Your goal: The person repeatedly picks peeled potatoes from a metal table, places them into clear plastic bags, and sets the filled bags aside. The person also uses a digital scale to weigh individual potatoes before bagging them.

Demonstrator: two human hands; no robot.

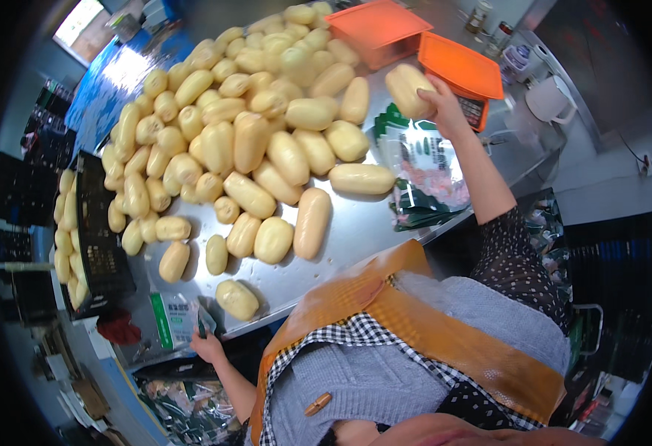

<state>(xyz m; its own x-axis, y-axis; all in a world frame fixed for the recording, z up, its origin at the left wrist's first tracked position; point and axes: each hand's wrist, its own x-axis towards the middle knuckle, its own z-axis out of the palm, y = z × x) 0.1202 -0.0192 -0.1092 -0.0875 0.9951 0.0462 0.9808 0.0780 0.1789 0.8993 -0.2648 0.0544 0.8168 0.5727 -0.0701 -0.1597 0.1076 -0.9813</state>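
My right hand (442, 106) grips a thick, peeled lotus root segment (408, 91) above the table's right side. Just below it lies a stack of printed plastic pouches (423, 167) in green, white and pink. At the lower left, my left hand (207, 347) pinches the edge of a green-and-white plastic pouch (175, 320) that bears writing; whether anything is inside I cannot tell. A large heap of peeled lotus root segments (250, 136) spreads over the metal table (353, 223). One segment (237, 300) rests alone by the near edge, right of the pouch.
Two orange plastic boxes (379, 25) (462, 64) stand at the back right. A white electric kettle (550, 99) sits beyond them. Left of the heap, a black crate (100, 240) stands beside more lotus root. A red cloth (118, 327) lies near the lower left corner.
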